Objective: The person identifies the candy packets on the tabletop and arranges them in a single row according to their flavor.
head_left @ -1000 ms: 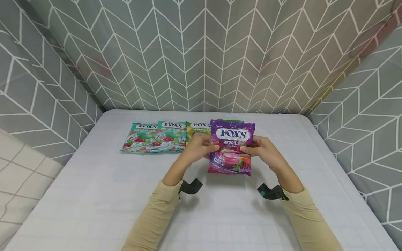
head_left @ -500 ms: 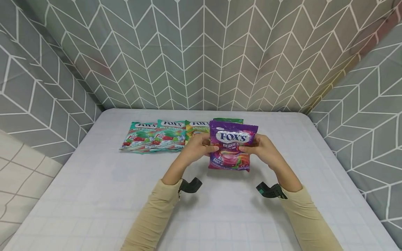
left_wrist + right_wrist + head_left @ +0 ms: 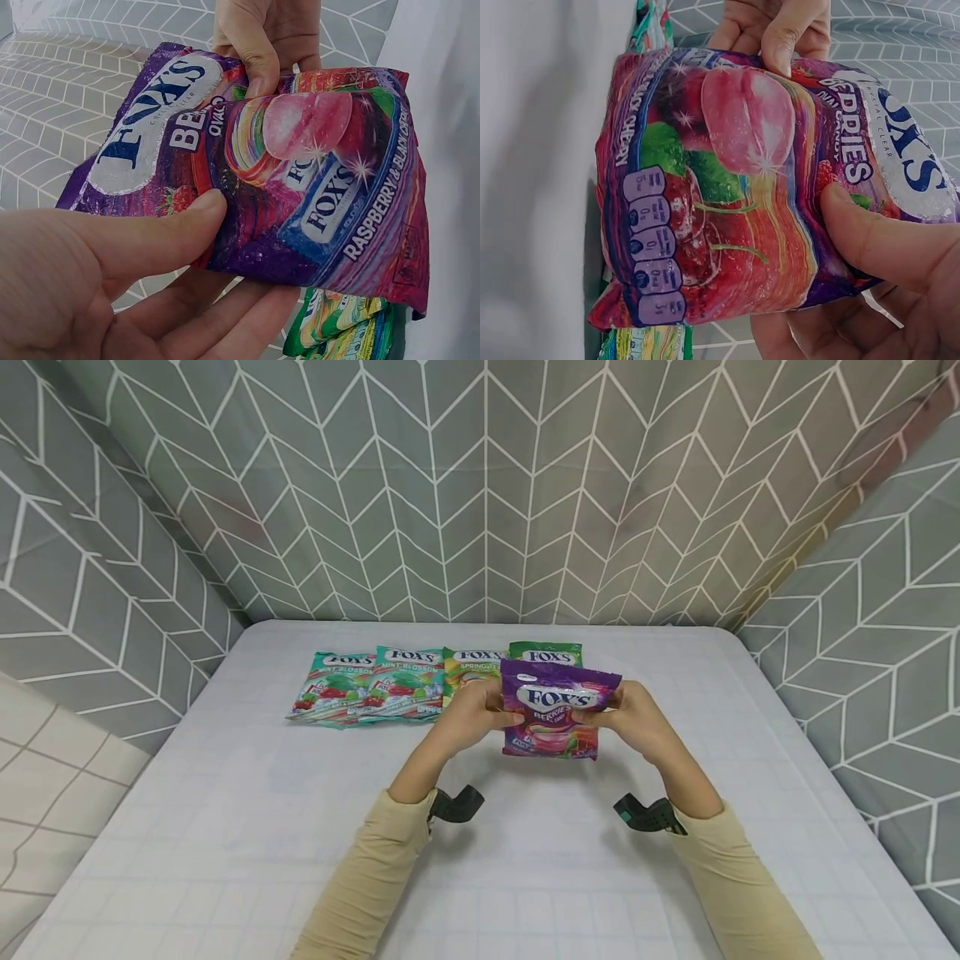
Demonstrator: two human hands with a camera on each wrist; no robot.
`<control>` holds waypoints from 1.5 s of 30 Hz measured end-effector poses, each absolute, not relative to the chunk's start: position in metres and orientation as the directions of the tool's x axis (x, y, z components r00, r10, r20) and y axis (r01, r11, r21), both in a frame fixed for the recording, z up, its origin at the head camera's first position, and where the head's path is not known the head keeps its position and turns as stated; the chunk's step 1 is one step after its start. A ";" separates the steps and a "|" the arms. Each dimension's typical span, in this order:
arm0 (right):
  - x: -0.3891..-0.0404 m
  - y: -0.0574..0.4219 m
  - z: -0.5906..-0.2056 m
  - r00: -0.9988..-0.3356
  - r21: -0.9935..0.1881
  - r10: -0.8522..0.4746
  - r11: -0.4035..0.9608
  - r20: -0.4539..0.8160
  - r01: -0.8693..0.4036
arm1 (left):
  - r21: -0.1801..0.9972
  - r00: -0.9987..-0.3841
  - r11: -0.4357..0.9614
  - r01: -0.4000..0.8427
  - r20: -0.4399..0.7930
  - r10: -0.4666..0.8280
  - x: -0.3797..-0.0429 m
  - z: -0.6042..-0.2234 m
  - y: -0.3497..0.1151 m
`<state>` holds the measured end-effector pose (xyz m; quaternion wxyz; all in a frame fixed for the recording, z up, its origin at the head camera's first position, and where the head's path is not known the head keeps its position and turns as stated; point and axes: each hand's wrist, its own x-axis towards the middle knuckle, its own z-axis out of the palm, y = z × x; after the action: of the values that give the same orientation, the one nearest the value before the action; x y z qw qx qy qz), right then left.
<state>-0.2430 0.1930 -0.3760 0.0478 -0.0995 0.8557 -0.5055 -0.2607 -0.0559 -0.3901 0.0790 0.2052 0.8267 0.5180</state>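
Note:
Between both hands is a purple Fox's Berries candy bag [image 3: 551, 727], its top tilted toward the head camera's far side and its front facing me. My left hand [image 3: 472, 714] grips its left edge, thumb on the front and fingers behind. On the opposite edge my right hand [image 3: 633, 718] holds it the same way. Both wrist views show the thumbs pressing into the bag [image 3: 300, 180], whose wrapper bulges and creases. Behind it lie a green Fox's bag [image 3: 547, 652], partly covered in the head view, and a yellow-green Spring Tea bag [image 3: 468, 668].
Two teal Mint Blossom candy bags [image 3: 405, 685] overlap at the left end of the row. All lie near the back of the white-covered table [image 3: 225, 827]. Grey patterned curtains [image 3: 480, 493] stand behind and at the sides.
The purple bag's top has tipped away and down while its lower edge has risen in view, uncovering more of the green bag behind. Both hands keep their grip and barely shift.

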 end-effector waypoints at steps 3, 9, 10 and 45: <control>-0.244 0.193 -0.376 -0.976 -0.869 -0.216 0.480 0.016 -0.121 | 0.905 -0.899 0.351 0.240 0.071 0.433 -0.261 -0.391 -0.056; -0.246 0.193 -0.377 -0.978 -0.848 -0.210 0.518 -0.001 -0.110 | 0.942 -0.908 0.308 0.129 -0.012 0.419 -0.264 -0.391 -0.053; -0.247 0.194 -0.378 -0.978 -0.846 -0.210 0.523 -0.008 -0.106 | 0.945 -0.911 0.309 0.112 -0.027 0.412 -0.265 -0.391 -0.053; -0.268 0.286 -0.410 -0.970 -0.860 -0.015 0.466 -0.241 0.207 | 0.982 -0.896 0.189 -0.005 -0.089 0.435 -0.307 -0.424 0.043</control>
<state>-0.2682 0.2860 -0.4099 0.1081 0.0563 0.8492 -0.5138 -0.3066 0.0430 -0.4236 0.1774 0.1431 0.7504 0.6204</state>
